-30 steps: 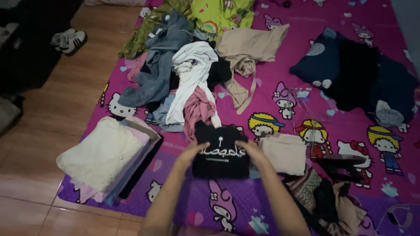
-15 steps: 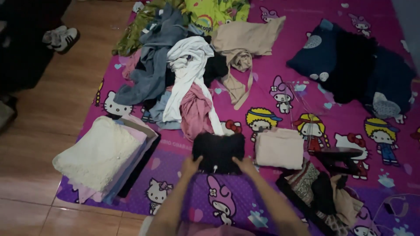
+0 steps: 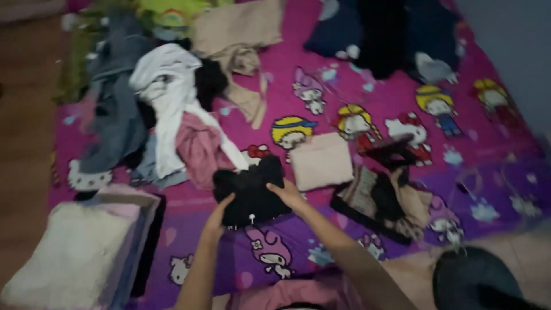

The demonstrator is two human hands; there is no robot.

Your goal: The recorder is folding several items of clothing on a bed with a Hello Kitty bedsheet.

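Observation:
A folded black garment (image 3: 248, 188) lies on the pink and purple cartoon-print sheet (image 3: 356, 92). My left hand (image 3: 218, 213) grips its near left edge. My right hand (image 3: 288, 195) rests on its right side, fingers pressed on the cloth. A folded beige garment (image 3: 321, 161) lies just to the right of it. A heap of unfolded clothes, with a white piece (image 3: 166, 86), a pink one (image 3: 198, 146) and a grey-blue one (image 3: 117, 109), sits just beyond my hands.
A stack of folded clothes topped by a cream piece (image 3: 69, 258) sits at the near left. Patterned and dark clothes (image 3: 381, 198) lie at the right, dark navy ones (image 3: 390, 34) at the far end. Wooden floor (image 3: 23, 132) runs along the left.
The black garment was turned over, so its white print no longer shows, and laid flat on the sheet. The view has swung to the right.

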